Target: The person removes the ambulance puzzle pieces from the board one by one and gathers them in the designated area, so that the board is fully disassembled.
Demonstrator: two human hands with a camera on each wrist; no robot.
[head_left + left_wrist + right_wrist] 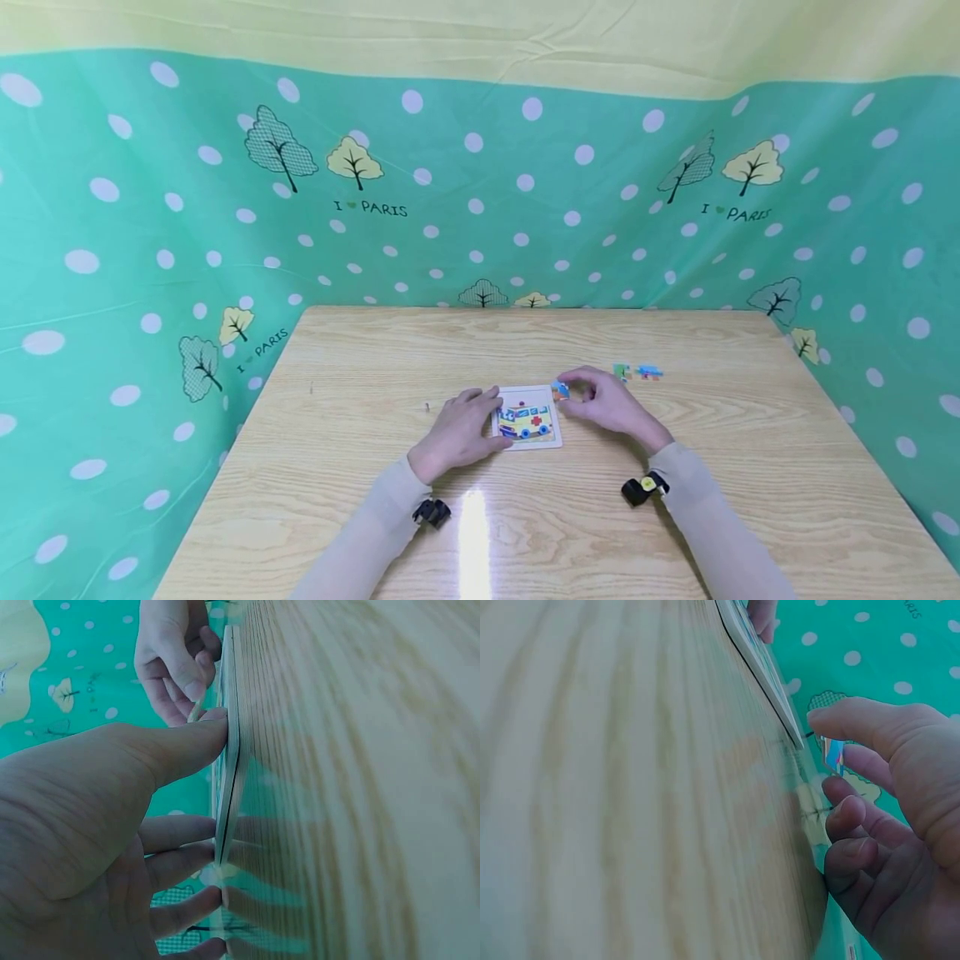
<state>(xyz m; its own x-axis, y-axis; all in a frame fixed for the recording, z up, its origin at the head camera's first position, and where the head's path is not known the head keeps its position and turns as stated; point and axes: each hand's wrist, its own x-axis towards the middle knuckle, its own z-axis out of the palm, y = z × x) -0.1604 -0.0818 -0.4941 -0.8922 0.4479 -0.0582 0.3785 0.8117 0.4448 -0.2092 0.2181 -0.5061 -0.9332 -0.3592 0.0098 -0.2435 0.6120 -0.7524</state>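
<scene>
Pale sleeves [716, 525] are flanking the near side of the ambulance jigsaw tray [557, 421] on the counter [570, 533]. At the tray's far right corner, my right hand [606, 406] is pinching a blue-and-orange jigsaw piece [560, 390]; it is looking light, thin and stiff, probably wanting an edge hold. On the tray's left side, my left hand [463, 425] is spreading thumb and fingers against the border, both forearms pointing inward.

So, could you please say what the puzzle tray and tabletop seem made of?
The puzzle tray looks like matte wood or thick card: its pale edge shows a dark seam between layers. The tabletop seems glossy wood or wood-look laminate, given its grain and bright reflection.
</scene>
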